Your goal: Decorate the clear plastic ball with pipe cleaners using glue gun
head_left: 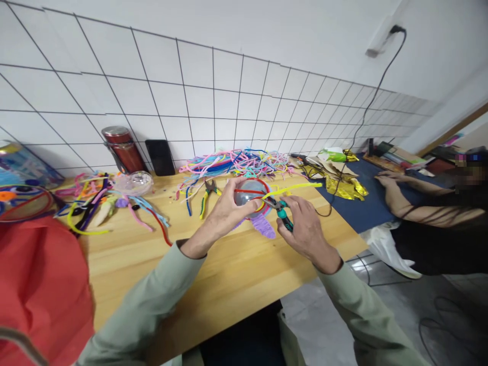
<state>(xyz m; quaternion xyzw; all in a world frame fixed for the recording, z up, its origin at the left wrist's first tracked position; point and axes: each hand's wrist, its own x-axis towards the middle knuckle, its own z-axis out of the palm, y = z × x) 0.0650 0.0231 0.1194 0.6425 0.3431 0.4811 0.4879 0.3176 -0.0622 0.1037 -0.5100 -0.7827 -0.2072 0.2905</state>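
My left hand (231,208) is closed around a clear plastic ball (246,195) banded with red pipe cleaner. Purple fuzzy pieces (263,227) stick out from the ball's lower side. A yellow pipe cleaner (293,189) stretches from the ball toward the right. In my right hand (303,223) is a pair of pliers (282,213) with teal and black handles, its jaws at the yellow pipe cleaner beside my left thumb. Whether the jaws grip it I cannot tell. Another pair of pliers (208,197), with yellow-green handles, lies left of the ball.
A heap of coloured pipe cleaners (232,161) lies along the wall. Left of it stand a black phone (160,157) and a red flask (125,150). Gold wrappers (343,185) lie at right. Another person's arm (398,190) rests on the blue surface (353,203).
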